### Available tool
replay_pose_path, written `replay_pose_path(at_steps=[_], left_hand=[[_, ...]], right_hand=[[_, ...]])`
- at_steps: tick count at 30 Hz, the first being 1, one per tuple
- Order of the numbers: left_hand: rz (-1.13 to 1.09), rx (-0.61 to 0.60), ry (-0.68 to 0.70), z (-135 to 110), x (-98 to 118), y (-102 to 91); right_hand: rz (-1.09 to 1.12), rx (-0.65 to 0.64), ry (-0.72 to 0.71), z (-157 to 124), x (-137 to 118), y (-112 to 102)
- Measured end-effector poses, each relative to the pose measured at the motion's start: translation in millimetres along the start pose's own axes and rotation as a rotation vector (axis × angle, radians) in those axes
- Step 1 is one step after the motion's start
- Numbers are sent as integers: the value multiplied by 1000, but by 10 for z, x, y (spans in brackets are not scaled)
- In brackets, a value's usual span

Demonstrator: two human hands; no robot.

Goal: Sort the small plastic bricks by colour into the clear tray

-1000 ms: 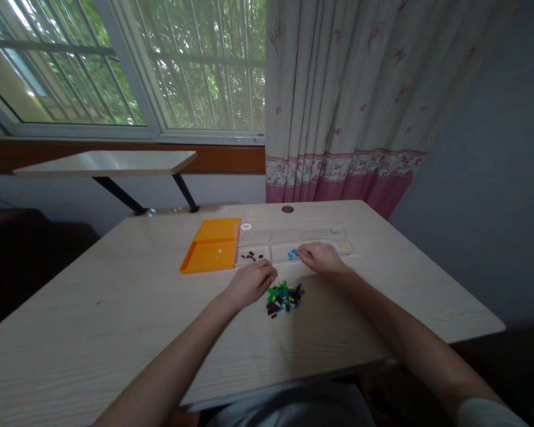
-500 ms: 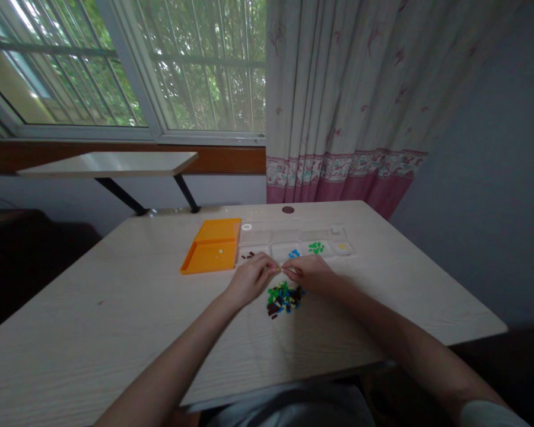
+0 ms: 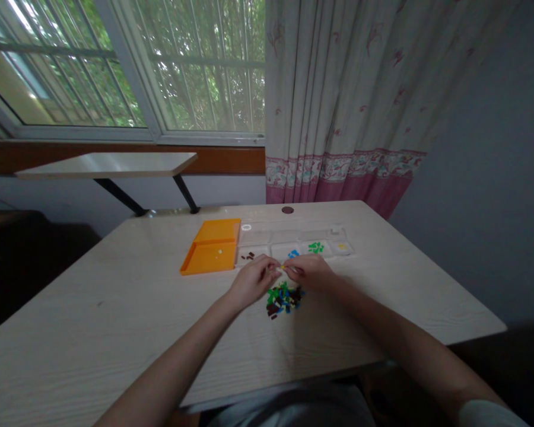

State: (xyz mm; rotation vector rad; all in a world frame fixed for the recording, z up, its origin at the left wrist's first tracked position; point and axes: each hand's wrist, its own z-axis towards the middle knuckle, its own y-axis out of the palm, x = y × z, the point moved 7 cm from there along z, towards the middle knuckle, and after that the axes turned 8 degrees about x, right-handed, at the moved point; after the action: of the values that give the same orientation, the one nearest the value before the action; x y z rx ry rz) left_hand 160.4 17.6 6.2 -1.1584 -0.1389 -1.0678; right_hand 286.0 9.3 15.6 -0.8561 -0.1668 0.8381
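My left hand (image 3: 250, 281) and my right hand (image 3: 310, 272) meet fingertip to fingertip just above a small pile of mixed beads (image 3: 283, 298) on the wooden table (image 3: 115, 320). Both hands are pinched, and a tiny yellow bead (image 3: 283, 268) shows between their fingertips. Behind them lies a clear divided tray (image 3: 293, 243) whose compartments hold brown, blue, green and yellow pieces apart from each other.
An orange lid (image 3: 212, 254) lies left of the clear tray, with a tiny white piece on it. A round grommet hole (image 3: 287, 209) sits at the table's far edge. A curtain and a window are behind, and a shelf stands on the left.
My right hand drew back from the tray's green compartment toward the pile and met my left hand. Both hands now pinch together over the beads.
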Motion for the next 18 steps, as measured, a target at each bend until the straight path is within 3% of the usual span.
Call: replay_pose_path(at_steps=[7,13,18], left_hand=[[44,-190,-33,-51,-43,186],[77,-194,-37,-51,-52,221],[70,-207,-21,-54,-49,224]], right_hand=[[-21,330,-39,75,48,-345],[-19,383,-65,72,38,-423],[-40,354,-56,62,69,-398]])
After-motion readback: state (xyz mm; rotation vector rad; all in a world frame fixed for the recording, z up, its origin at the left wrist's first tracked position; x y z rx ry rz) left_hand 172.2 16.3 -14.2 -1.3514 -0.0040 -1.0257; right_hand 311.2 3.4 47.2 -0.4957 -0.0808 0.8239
